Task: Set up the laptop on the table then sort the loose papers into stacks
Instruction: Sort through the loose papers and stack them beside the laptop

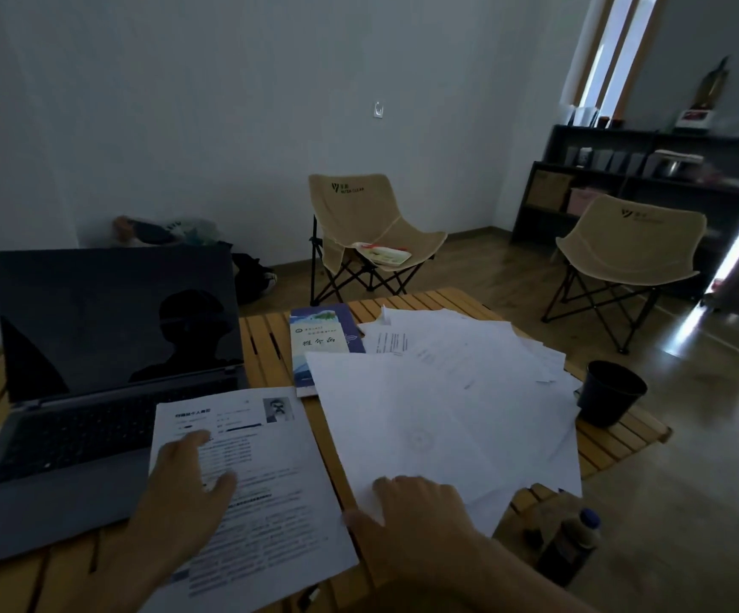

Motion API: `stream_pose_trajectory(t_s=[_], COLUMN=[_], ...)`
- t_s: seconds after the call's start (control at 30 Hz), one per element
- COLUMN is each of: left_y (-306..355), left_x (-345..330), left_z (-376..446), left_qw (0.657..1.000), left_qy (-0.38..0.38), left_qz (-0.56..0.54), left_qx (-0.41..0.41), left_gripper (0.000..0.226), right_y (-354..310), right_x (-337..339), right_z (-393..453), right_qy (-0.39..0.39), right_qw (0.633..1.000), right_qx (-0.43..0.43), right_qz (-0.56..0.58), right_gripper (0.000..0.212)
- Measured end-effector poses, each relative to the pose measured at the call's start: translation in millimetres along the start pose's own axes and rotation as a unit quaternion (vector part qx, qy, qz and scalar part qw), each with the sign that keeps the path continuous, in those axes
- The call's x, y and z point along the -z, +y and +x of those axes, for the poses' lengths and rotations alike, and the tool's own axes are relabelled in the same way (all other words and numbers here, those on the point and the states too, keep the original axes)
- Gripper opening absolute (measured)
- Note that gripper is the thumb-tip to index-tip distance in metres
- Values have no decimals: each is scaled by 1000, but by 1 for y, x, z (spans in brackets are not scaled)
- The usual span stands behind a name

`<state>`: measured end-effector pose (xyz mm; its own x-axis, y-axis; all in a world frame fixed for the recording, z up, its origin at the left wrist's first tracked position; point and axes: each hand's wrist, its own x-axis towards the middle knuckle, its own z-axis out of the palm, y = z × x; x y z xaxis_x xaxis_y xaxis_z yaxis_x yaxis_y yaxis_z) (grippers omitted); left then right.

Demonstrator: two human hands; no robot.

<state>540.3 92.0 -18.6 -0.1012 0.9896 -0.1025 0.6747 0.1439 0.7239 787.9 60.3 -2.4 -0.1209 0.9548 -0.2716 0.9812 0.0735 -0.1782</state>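
The left hand (190, 484) lies flat with fingers spread on a printed résumé sheet (252, 493), pressing it down rather than gripping; that sheet rests partly over the near right corner of the laptop (93, 391). The right hand (411, 515) sits on the near edge of the loose pile of white papers (451, 413), fingers bent down onto the top sheet with the thumb out toward the résumé; whether it has pinched a sheet or only presses on it, I cannot tell.

The laptop is already open on the left of the slatted wooden counter (265, 342), screen dark, so the setting-up looks done and the sorting is the step in hand. The papers fan out untidily across the right half, overlapping a blue booklet (323, 334) just behind them.

Single sheets are light, limp and slippery on one another; a judgement is that sliding one off by its near edge, then pinching a corner, will separate it cleanly, while a careless drag may carry several along. A dark cup (611, 391) stands touching or just beside the pile's far right edge, and a bottle (571, 546) near the right wrist could be knocked.
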Motion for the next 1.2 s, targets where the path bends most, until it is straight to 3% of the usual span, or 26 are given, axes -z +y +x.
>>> stream_pose_trajectory(t_s=[0.03, 0.1, 0.17, 0.2, 0.3, 0.37, 0.53, 0.73, 0.83, 1.0, 1.1, 1.2], left_y=[-2, -8, -14, -16, -17, -16, -18, -17, -12, 19, 36, 57], left_x=[-2, -6, -7, -7, -8, -11, -15, -14, -15, -16, -11, 1], left_z=[-1, -1, 1, 2, 9, 13, 18, 14, 10, 1, -5, -12], left_qw=[1000, 997, 990, 986, 975, 969, 963, 961, 978, 995, 986, 961], left_qy=[-12, -33, -57, -66, -79, -82, -74, -73, -50, -15, -24, -47], left_qz=[15, 68, 129, 155, 210, 232, 259, 264, 195, -23, -116, -240], left_qx=[-5, -12, -8, -8, -8, -10, -26, -35, -53, -92, -114, -126], left_gripper=[60, 60, 64, 65, 62, 59, 56, 59, 57, 55, 59, 40], right_y=[4, 25, 66, 87, 129, 142, 153, 129, 113, 85, 82, 82], right_x=[2, 11, 24, 30, 45, 46, 43, 69, 95, 149, 165, 156], right_z=[5, 29, 63, 77, 107, 117, 131, 111, 82, 11, -21, -35], right_qy=[-10, 76, 182, 190, 121, 87, 38, 43, 118, 250, 301, 267], right_qw=[998, 989, 972, 967, 961, 962, 967, 964, 965, 951, 912, 865], right_qx=[-13, -45, -106, -146, -237, -250, -233, -159, -79, 12, 59, 99], right_qz=[57, 118, 102, 88, 76, 68, 91, 209, 219, 184, 273, 414], right_gripper=[59, 57, 50, 59, 99, 109, 108, 75, 46, 24, 24, 33])
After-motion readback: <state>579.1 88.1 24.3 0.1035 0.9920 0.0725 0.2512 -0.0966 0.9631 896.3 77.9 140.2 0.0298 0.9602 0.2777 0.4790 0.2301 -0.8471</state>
